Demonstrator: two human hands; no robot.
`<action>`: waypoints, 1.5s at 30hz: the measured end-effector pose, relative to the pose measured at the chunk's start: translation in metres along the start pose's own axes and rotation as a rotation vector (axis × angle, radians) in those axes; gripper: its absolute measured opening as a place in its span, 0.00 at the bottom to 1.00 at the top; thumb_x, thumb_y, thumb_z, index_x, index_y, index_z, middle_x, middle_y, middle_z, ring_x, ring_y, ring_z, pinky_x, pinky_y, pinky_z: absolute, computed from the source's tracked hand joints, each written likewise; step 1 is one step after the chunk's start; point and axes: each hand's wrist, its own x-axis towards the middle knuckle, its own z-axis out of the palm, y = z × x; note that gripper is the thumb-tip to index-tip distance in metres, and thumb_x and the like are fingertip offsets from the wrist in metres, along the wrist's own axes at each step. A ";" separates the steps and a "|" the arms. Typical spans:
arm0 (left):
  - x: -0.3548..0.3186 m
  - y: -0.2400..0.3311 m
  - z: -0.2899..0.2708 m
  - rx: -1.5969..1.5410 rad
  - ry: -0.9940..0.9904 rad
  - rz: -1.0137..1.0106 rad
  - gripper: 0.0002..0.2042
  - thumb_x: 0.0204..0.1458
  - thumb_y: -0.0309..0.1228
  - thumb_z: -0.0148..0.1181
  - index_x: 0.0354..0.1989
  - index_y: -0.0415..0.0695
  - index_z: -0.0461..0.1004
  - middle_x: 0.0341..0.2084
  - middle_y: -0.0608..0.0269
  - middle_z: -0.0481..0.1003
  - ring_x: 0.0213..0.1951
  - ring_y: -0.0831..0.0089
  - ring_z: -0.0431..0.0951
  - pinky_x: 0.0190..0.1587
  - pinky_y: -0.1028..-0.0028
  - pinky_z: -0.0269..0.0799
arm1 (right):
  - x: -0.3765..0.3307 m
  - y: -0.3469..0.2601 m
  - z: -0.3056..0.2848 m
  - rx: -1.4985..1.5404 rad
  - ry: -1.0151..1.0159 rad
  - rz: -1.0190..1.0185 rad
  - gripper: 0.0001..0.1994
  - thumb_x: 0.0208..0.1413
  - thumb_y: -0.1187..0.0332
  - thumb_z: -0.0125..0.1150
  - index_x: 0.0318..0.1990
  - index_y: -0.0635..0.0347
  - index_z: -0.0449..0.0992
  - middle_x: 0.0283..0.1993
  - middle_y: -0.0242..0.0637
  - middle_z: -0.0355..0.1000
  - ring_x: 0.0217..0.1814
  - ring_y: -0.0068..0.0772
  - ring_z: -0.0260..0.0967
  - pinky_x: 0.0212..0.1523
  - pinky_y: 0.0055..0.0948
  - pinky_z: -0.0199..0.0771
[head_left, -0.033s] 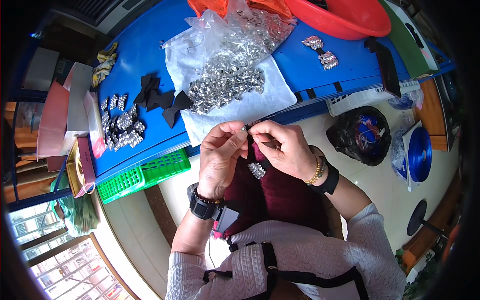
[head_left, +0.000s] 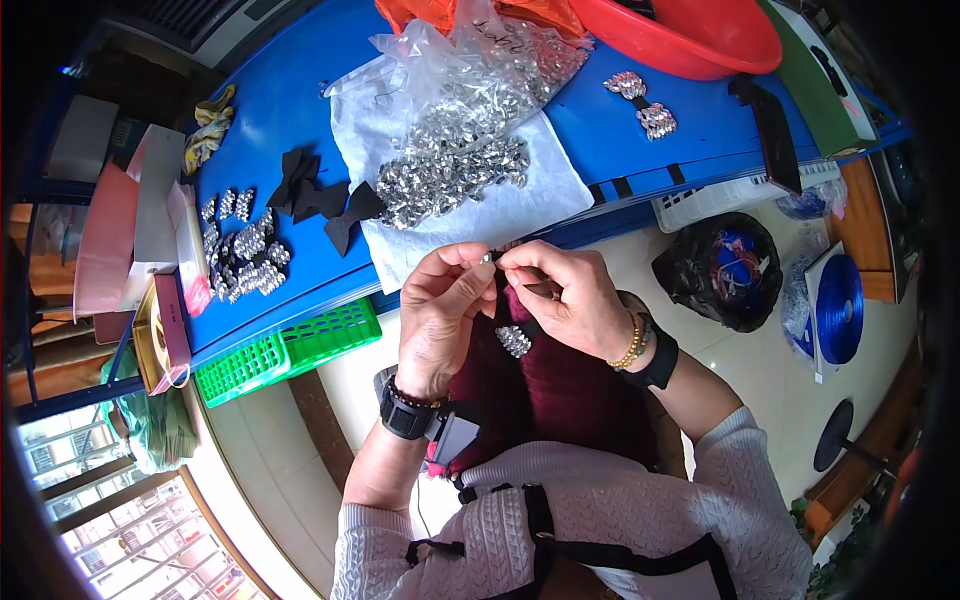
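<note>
Just beyond the table's near edge, above my lap, my two hands work close together with their fingertips almost touching. My left hand (head_left: 438, 312) is closed in a pinch on a small silver rhinestone (head_left: 487, 258). Between thumb and fingers, my right hand (head_left: 578, 295) grips a black fabric bow, mostly hidden by the fingers. One end of it, covered with a rhinestone cluster (head_left: 514, 341), hangs below the hands. A heap of loose silver rhinestones (head_left: 450, 180) lies beyond them on a white cloth (head_left: 555, 180), beside an opened clear plastic bag (head_left: 410, 75).
Plain black bows (head_left: 318, 198) and several rhinestone-covered pieces (head_left: 250, 240) lie left on the blue table (head_left: 300, 110). A finished-looking rhinestone bow (head_left: 655, 120), red basin (head_left: 690, 40) and dark phone-like slab (head_left: 770, 135) are right. Below stand a green basket (head_left: 290, 350) and black-bagged bin (head_left: 690, 270).
Both hands hold nearly the same place. The small rhinestone at the left fingertips has turned slightly.
</note>
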 end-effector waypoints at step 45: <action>-0.002 -0.008 0.003 -0.107 0.040 -0.014 0.08 0.54 0.24 0.50 0.41 0.38 0.72 0.27 0.63 0.73 0.26 0.78 0.71 0.29 0.80 0.66 | -0.002 0.004 0.002 -0.012 0.005 -0.017 0.09 0.45 0.83 0.54 0.36 0.63 0.72 0.18 0.27 0.60 0.18 0.13 0.53 0.19 0.15 0.57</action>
